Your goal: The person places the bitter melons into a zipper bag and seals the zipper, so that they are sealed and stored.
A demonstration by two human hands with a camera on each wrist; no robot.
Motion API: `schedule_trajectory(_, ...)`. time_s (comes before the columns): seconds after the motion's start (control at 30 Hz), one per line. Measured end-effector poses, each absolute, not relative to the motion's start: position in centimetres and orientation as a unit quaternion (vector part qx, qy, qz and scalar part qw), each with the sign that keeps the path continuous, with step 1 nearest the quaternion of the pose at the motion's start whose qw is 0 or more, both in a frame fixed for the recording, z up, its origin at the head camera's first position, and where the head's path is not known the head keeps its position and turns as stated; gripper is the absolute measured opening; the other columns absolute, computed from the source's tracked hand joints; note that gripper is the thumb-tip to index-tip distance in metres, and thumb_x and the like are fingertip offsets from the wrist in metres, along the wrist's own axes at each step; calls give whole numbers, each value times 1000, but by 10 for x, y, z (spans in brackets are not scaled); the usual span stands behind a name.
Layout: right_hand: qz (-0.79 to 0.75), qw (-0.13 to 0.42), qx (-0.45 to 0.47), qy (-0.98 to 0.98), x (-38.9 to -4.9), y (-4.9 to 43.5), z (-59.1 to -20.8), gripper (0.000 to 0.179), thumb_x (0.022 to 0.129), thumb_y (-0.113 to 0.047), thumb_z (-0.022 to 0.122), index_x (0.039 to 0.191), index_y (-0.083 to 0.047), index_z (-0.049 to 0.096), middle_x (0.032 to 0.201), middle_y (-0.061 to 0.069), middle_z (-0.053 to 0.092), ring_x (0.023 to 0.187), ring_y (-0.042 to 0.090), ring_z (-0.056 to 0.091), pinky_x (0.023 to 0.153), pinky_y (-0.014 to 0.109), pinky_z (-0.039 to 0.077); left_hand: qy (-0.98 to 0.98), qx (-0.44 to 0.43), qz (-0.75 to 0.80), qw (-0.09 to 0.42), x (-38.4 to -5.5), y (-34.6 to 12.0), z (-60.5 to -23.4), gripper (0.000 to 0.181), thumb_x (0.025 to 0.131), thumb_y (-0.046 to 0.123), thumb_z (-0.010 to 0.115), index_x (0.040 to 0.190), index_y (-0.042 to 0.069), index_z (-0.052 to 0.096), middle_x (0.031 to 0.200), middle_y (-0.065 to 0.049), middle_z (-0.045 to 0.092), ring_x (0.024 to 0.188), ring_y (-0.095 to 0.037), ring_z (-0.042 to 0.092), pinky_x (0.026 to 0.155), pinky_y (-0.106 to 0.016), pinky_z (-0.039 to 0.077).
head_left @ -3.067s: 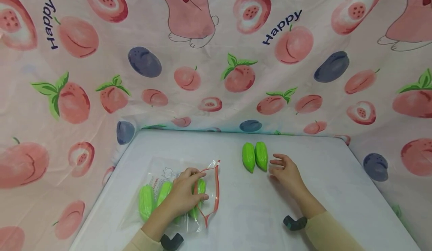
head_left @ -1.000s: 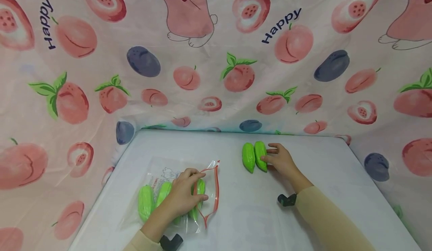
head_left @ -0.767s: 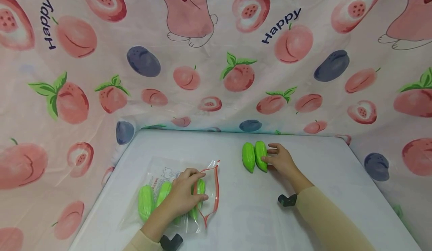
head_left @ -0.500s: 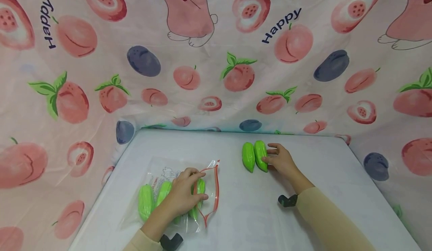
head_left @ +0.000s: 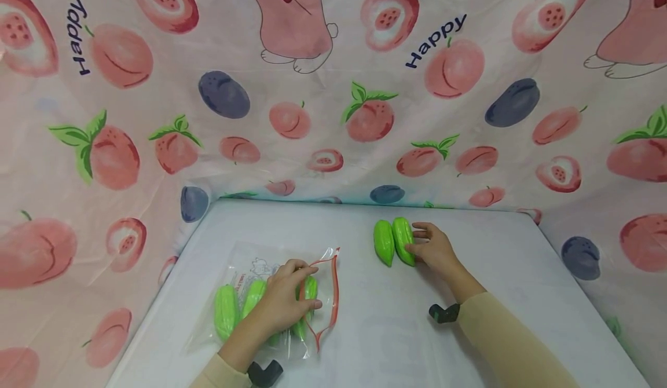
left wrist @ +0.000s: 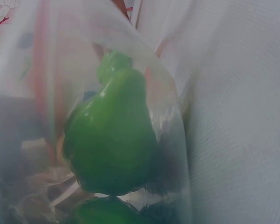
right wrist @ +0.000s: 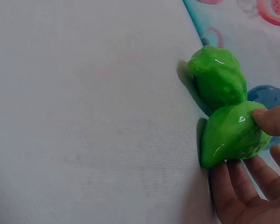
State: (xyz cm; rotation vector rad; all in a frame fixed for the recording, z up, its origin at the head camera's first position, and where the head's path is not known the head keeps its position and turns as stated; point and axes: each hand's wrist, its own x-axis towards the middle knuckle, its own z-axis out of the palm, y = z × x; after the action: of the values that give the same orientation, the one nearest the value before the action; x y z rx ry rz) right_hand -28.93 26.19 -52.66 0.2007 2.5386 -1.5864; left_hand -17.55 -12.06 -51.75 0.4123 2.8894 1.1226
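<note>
A clear plastic zip bag [head_left: 335,295] with an orange-red zip edge lies at left, its mouth facing right, several glossy green toy vegetables [head_left: 226,313] inside. My left hand [head_left: 286,295] rests over the mouth, thumb and forefinger spread along the raised upper edge. In the left wrist view one ribbed green vegetable [left wrist: 114,135] shows through the plastic. Two similar pointed vegetables lie side by side further back. My right hand [head_left: 435,249] pinches the right-hand one [head_left: 403,240], thumb on top and fingers along its side. The other [head_left: 384,243] sits against it, untouched.
White cloth covers the table [head_left: 375,341]. A fruit-printed curtain [head_left: 312,116] hangs round the back and sides. Each wrist carries a black camera mount, the left one [head_left: 266,373] near the bag's lower edge and the right one [head_left: 444,313] just above the table.
From beside the pair, my right hand has come left and taken hold of the right-hand green vegetable, whose lower tip has shifted slightly right. My left hand and the bag stay put.
</note>
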Motion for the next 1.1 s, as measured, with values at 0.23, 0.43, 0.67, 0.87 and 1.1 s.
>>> schedule_trajectory(0.23, -517, 65, 75, 850, -283, 261, -524, 72, 96, -10, 77, 160, -6, 44, 156, 25, 51, 135, 41, 60, 84, 30, 64, 925, 129, 357, 9, -176, -120, -518, 72, 81, 31, 96, 147, 22, 67, 141, 4, 58, 129, -25, 56, 109, -60, 46)
schedule_trajectory(0.43, -517, 66, 86, 849, -280, 262, -524, 71, 96, -9, 77, 159, -8, 46, 155, 23, 52, 135, 39, 59, 85, 31, 63, 926, 131, 354, 7, -177, -121, -518, 72, 81, 32, 96, 147, 21, 67, 140, 3, 58, 128, -25, 57, 108, -60, 46)
schedule_trajectory(0.67, -514, 76, 99, 849, -276, 261, -523, 72, 95, -10, 78, 160, -11, 47, 155, 20, 52, 136, 38, 57, 88, 32, 64, 924, 131, 358, 8, -175, -121, -518, 73, 81, 31, 96, 147, 21, 67, 141, 3, 58, 129, -26, 56, 109, -61, 46)
schedule_trajectory(0.87, -512, 73, 94, 851, -269, 261, -520, 71, 95, -10, 78, 159, -12, 48, 155, 18, 53, 135, 36, 58, 87, 32, 64, 924, 131, 360, 7, -175, -121, -517, 72, 81, 31, 96, 147, 21, 67, 141, 3, 58, 131, -25, 56, 114, -64, 41)
schedule_trajectory(1.1, -521, 70, 87, 846, -259, 260, -518, 71, 95, -9, 80, 158, -13, 49, 155, 18, 54, 133, 36, 59, 84, 29, 63, 924, 132, 359, 6, -175, -121, -517, 72, 82, 31, 96, 147, 20, 67, 142, 3, 59, 133, -25, 56, 115, -65, 40)
